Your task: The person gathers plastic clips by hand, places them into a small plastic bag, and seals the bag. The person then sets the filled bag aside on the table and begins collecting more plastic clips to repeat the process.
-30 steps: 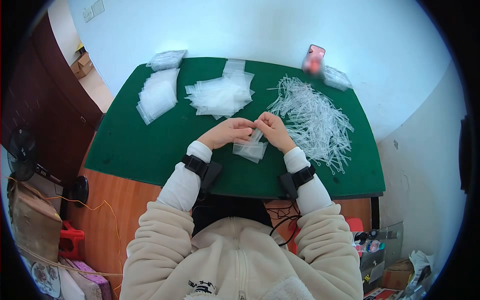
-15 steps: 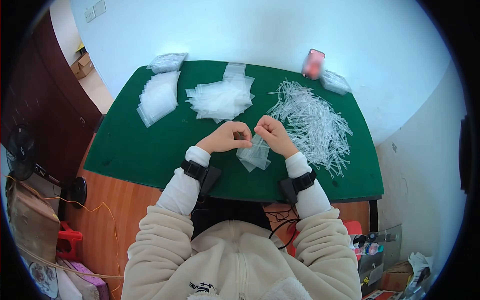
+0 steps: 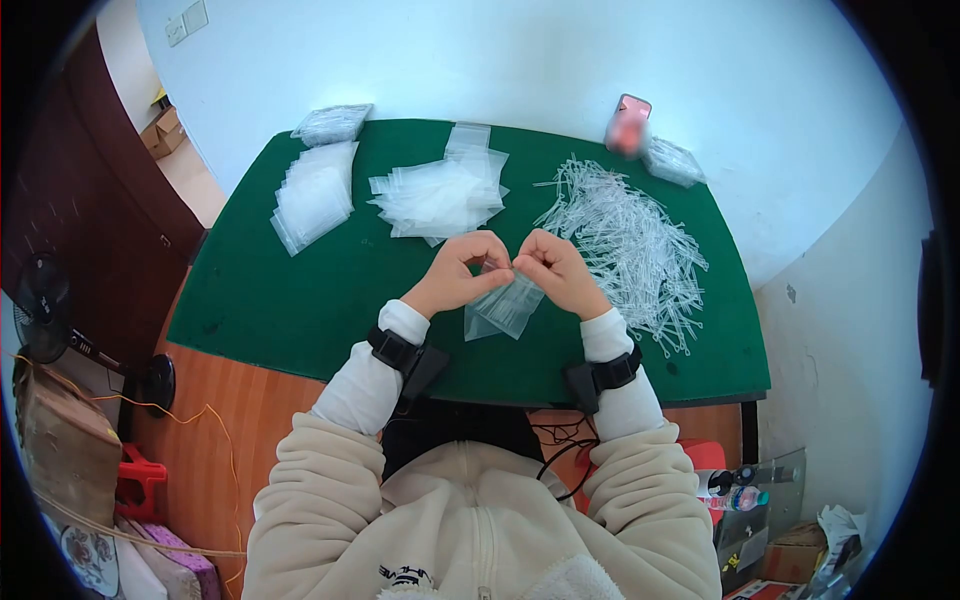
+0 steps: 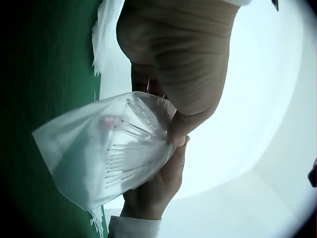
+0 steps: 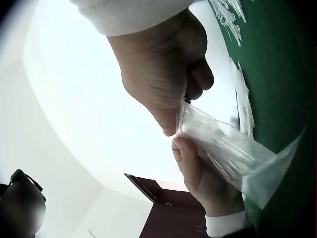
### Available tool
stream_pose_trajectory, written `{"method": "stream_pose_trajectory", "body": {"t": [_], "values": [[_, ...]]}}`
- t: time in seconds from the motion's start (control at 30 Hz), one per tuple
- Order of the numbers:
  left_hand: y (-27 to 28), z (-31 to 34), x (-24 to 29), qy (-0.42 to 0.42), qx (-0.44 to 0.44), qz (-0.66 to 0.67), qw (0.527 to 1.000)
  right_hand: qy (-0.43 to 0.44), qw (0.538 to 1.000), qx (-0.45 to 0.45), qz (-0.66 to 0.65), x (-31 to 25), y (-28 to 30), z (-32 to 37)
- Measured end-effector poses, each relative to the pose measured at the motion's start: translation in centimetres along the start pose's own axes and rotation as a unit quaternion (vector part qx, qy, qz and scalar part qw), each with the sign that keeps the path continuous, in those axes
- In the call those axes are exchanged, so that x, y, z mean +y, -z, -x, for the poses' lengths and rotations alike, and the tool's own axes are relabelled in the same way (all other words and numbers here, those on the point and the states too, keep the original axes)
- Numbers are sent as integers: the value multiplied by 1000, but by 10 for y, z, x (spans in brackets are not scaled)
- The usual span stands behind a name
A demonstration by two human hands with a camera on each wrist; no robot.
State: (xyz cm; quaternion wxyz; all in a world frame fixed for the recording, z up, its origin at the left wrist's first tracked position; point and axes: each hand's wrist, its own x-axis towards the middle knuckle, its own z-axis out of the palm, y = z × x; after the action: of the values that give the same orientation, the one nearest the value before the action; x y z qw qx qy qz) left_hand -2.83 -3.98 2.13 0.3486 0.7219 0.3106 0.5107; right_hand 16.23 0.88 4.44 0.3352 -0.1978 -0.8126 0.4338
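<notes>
Both the left grip (image 3: 455, 274) and right grip (image 3: 562, 274), closer together than before, pinch the clear bag (image 3: 512, 306).

The person (image 3: 440, 530) is wearing a beige fleece jacket (image 3: 420, 500) with a front zipper (image 3: 484, 545), dark chest lettering (image 3: 405, 577) and bunched sleeves (image 3: 325, 475), while white undersleeves (image 3: 355, 385) are showing beyond them, black wristbands (image 3: 394, 349) are carrying dark boxes (image 3: 427, 372), and a black cable (image 3: 546, 461) is curving beside black trousers (image 3: 455, 420).

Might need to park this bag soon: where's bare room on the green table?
Bare: the table at front left, bounded by fanned bags behind and the left hand rightward; also the strip between held bag and near edge. Crowded: the right, under the clear-stick pile; back middle, under the bag heap.
</notes>
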Motion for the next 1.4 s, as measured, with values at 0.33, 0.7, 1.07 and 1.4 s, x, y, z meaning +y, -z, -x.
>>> {"method": "stream_pose_trajectory", "body": {"t": [0.33, 0.7, 1.07, 1.4], "values": [[0, -2, 1, -49, 81, 55, 994, 45, 979, 113, -163, 16, -2, -3], [12, -2, -3, -5, 290, 102, 951, -53, 988, 94, -112, 45, -21, -3], [5, 1, -6, 100, 218, 6, 971, -83, 984, 97, -125, 52, -25, -4], [8, 1, -13, 130, 149, -16, 980, -81, 983, 98, -136, 63, -21, -5]]}}
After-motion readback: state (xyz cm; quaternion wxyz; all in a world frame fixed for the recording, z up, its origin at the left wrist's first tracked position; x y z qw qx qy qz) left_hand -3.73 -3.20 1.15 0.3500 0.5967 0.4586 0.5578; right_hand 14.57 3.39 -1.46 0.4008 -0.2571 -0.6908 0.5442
